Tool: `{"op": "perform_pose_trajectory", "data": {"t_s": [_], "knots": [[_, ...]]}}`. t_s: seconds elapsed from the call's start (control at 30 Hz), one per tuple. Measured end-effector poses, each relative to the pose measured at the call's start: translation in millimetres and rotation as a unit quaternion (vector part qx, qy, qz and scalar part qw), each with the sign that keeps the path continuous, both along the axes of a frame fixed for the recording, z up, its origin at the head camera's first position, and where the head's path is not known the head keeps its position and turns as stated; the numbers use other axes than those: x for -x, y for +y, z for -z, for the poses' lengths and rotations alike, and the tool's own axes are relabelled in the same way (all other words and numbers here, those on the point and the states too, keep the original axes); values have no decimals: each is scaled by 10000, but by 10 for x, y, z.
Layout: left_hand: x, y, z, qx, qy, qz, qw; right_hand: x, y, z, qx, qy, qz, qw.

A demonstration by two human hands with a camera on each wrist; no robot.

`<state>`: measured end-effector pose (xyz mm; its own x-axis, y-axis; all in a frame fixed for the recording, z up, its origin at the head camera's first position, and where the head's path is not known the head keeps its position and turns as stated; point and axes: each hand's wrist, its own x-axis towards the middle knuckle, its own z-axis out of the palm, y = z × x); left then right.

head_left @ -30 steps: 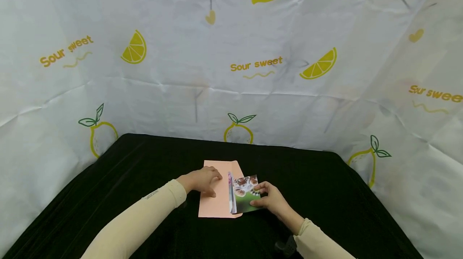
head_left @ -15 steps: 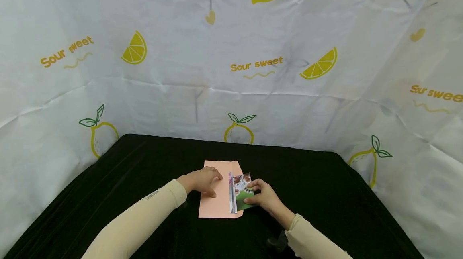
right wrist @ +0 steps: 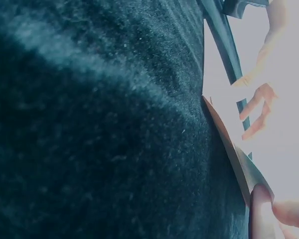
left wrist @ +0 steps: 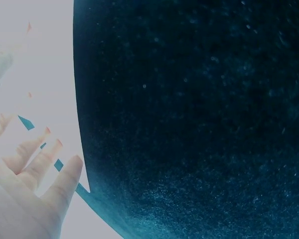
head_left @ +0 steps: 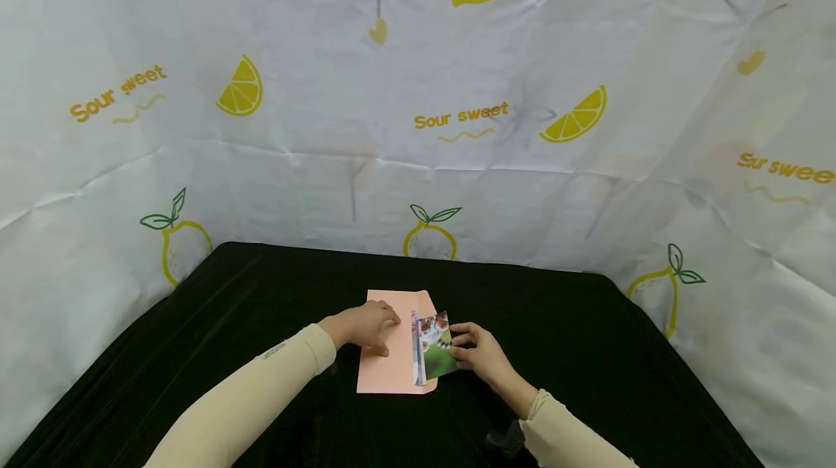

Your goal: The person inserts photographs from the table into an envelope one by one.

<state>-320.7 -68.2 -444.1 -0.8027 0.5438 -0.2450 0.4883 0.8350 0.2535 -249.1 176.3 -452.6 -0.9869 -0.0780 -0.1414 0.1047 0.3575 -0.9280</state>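
Note:
A pink envelope (head_left: 379, 377) lies on the dark cloth, its flap toward the right. Over its right part is a photo card (head_left: 439, 363) with a tiger cub on a green ground. A narrow strip of another picture (head_left: 419, 359) shows along that card's left side. My left hand (head_left: 366, 326) rests on the envelope with fingers spread, also seen in the left wrist view as a pale hand (left wrist: 35, 189). At the card's right edge is my right hand (head_left: 480, 355), thumb and fingertips right at the edge. Glare washes out much of both wrist views.
Black cloth (head_left: 294, 272) covers the table. Behind it hangs a white curtain (head_left: 326, 199) printed with lemons. A small dark object (head_left: 506, 442) is by the right wrist.
The tiger photo card has slid left over the envelope with my right hand. My right fingers have since drawn back from the picture to its right edge. The left hand stays in place.

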Motion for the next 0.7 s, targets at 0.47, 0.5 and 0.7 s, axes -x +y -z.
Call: {"op": "perform_pose_trajectory", "data": {"t_s": [0.47, 0.5, 0.7], "knots": [[-33, -5, -27, -4, 86, 51, 9999, 35, -143, -10, -394, -26, -128, 9991], [-33, -5, -25, -15, 96, 49, 9999, 46, -147, -3, -428, -46, -155, 9990], [-39, -5, -22, -21, 120, 63, 9999, 114, -201, 30, -618, -177, -183, 9978]]}}
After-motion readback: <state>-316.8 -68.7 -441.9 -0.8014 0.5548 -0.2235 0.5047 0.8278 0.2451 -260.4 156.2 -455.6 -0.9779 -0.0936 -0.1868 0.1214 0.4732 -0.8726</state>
